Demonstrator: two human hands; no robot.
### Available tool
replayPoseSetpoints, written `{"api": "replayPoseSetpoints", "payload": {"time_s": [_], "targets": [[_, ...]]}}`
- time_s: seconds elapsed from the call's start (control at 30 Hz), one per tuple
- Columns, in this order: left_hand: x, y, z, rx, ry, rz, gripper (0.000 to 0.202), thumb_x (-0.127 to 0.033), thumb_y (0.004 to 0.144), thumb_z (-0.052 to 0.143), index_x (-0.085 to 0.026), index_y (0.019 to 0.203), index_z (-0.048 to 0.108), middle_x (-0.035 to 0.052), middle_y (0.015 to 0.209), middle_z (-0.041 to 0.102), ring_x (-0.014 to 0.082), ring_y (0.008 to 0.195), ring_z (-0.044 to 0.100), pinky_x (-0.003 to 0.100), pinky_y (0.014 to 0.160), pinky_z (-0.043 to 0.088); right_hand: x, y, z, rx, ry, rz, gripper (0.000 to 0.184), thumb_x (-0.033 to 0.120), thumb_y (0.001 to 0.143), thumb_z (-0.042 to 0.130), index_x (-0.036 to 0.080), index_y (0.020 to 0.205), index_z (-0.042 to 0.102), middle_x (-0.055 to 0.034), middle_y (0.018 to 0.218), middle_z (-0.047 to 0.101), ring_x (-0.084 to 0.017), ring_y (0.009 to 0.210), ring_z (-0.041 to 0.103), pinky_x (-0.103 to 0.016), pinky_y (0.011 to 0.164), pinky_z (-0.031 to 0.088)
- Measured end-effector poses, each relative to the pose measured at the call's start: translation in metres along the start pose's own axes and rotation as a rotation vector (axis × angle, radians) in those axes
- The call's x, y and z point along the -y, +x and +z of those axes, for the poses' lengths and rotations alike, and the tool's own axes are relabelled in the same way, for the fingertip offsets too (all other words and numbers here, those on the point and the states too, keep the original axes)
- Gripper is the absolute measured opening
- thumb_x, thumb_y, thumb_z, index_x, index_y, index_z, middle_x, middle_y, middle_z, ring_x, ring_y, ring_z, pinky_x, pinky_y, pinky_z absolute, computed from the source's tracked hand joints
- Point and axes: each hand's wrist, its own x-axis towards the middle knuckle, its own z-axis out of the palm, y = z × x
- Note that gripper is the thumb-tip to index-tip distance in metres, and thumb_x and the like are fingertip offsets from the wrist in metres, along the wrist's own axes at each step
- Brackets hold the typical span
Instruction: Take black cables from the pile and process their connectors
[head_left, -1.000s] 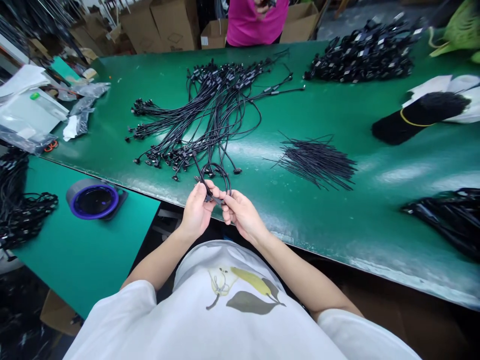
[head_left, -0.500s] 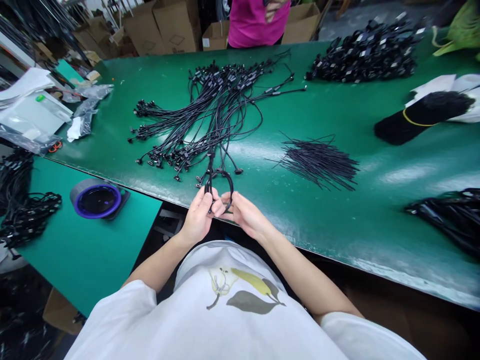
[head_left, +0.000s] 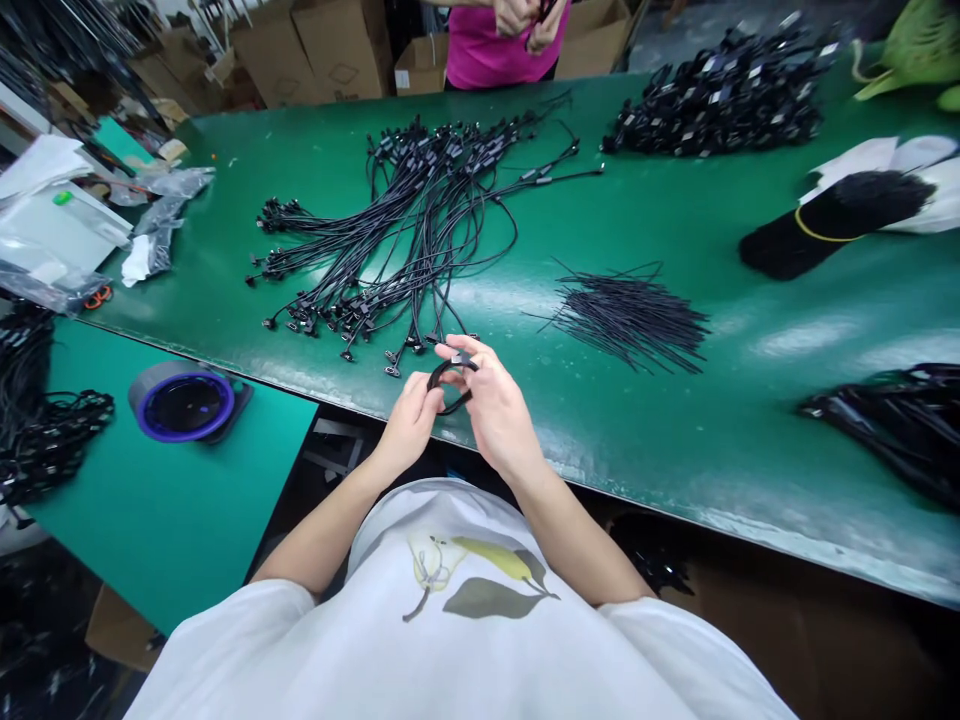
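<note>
A loop of thin black cable [head_left: 450, 388] sits between the hands, above the glossy green table [head_left: 675, 430]: the left hand [head_left: 409, 425] curls around its lower arc, while the right hand [head_left: 495, 400] pinches its small black connector [head_left: 461, 358]. A tangled bundle of black connector cables [head_left: 390, 240] lies just beyond them.

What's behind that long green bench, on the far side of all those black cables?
A co-worker in a pink top stands there with both hands raised together, among cardboard boxes. The green bench hides the co-worker's legs and the lower parts of the boxes.
</note>
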Motion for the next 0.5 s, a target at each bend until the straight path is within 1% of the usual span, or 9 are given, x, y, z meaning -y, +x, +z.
{"api": "replayPoseSetpoints", "payload": {"time_s": [0.03, 0.1, 0.17, 0.2, 0.27, 0.33, 0.37, 0.43, 0.5], "targets": [[0.001, 0.001, 0.002, 0.02, 0.013, 0.019, 0.033, -0.038, 0.099, 0.036, -0.017, 0.111, 0.058, 0.0061, 0.093, 0.054, 0.0163, 0.083, 0.054, 0.03, 0.081, 0.047, 0.001, 0.001, -0.002, -0.035, 0.049, 0.007, 0.039, 0.059, 0.084, 0.058, 0.021, 0.084, 0.054, -0.0079, 0.128, 0.054, -0.019, 0.108, 0.059, -0.029, 0.081, 0.052], [0.003, 0.002, 0.007, 0.096, 0.016, 0.049, 0.033, -0.038, 0.098, 0.038, -0.017, 0.111, 0.06, 0.0094, 0.104, 0.055, 0.0193, 0.095, 0.055, 0.033, 0.087, 0.048, 0.005, 0.004, -0.004, -0.107, 0.145, 0.09, 0.037, 0.052, 0.077, 0.069, 0.019, 0.082, 0.054, -0.0082, 0.115, 0.061, -0.02, 0.104, 0.062, -0.028, 0.078, 0.053], [0.006, 0.0, 0.013, 0.188, -0.021, 0.042, 0.031, -0.039, 0.096, 0.043, -0.018, 0.108, 0.062, 0.0112, 0.114, 0.057, 0.0234, 0.11, 0.052, 0.038, 0.098, 0.044, 0.008, 0.009, -0.006, -0.122, 0.213, 0.231, 0.036, 0.05, 0.075, 0.071, 0.019, 0.083, 0.052, -0.0031, 0.088, 0.063, -0.015, 0.081, 0.064, -0.025, 0.065, 0.052], [0.007, -0.001, 0.016, 0.235, -0.075, 0.01, 0.032, -0.041, 0.095, 0.045, -0.018, 0.108, 0.062, 0.0109, 0.114, 0.058, 0.0246, 0.113, 0.051, 0.04, 0.102, 0.042, 0.008, 0.012, -0.007, -0.116, 0.249, 0.276, 0.036, 0.048, 0.075, 0.071, 0.02, 0.084, 0.05, 0.0016, 0.076, 0.058, -0.012, 0.067, 0.061, -0.023, 0.057, 0.049], [0.008, -0.004, 0.021, 0.327, -0.293, -0.12, 0.036, -0.047, 0.092, 0.05, -0.017, 0.107, 0.061, 0.0092, 0.108, 0.062, 0.0246, 0.108, 0.055, 0.043, 0.101, 0.043, 0.008, 0.018, -0.007, -0.114, 0.306, 0.28, 0.035, 0.041, 0.074, 0.071, 0.022, 0.084, 0.044, 0.0092, 0.064, 0.046, -0.005, 0.046, 0.046, -0.017, 0.043, 0.037], [0.005, -0.005, 0.022, 0.425, -0.577, -0.296, 0.042, -0.054, 0.088, 0.056, -0.016, 0.105, 0.059, 0.0066, 0.096, 0.064, 0.0211, 0.094, 0.061, 0.042, 0.093, 0.049, 0.008, 0.022, -0.008, -0.123, 0.332, 0.223, 0.03, 0.035, 0.077, 0.067, 0.023, 0.086, 0.041, 0.0118, 0.063, 0.038, -0.001, 0.038, 0.03, -0.014, 0.036, 0.021], [0.003, -0.004, 0.021, 0.473, -0.693, -0.378, 0.045, -0.057, 0.085, 0.058, -0.015, 0.102, 0.06, 0.0058, 0.092, 0.064, 0.0192, 0.087, 0.062, 0.04, 0.088, 0.051, 0.008, 0.023, -0.009, -0.105, 0.336, 0.217, 0.026, 0.033, 0.078, 0.064, 0.023, 0.087, 0.042, 0.0118, 0.064, 0.037, 0.0, 0.037, 0.025, -0.014, 0.035, 0.015], [-0.003, -0.001, 0.016, 0.565, -0.816, -0.494, 0.049, -0.06, 0.081, 0.062, -0.013, 0.093, 0.062, 0.0059, 0.087, 0.064, 0.0168, 0.08, 0.063, 0.037, 0.082, 0.053, 0.01, 0.025, -0.011, -0.034, 0.345, 0.26, 0.019, 0.031, 0.08, 0.059, 0.023, 0.087, 0.043, 0.0112, 0.065, 0.037, 0.001, 0.037, 0.021, -0.014, 0.036, 0.01], [-0.01, 0.004, 0.01, 0.64, -0.837, -0.542, 0.048, -0.059, 0.079, 0.065, -0.011, 0.087, 0.063, 0.0066, 0.084, 0.064, 0.0157, 0.077, 0.063, 0.034, 0.081, 0.053, 0.013, 0.025, -0.013, 0.026, 0.365, 0.322, 0.018, 0.03, 0.081, 0.058, 0.022, 0.087, 0.043, 0.0109, 0.066, 0.037, 0.001, 0.038, 0.02, -0.014, 0.036, 0.009]]}}
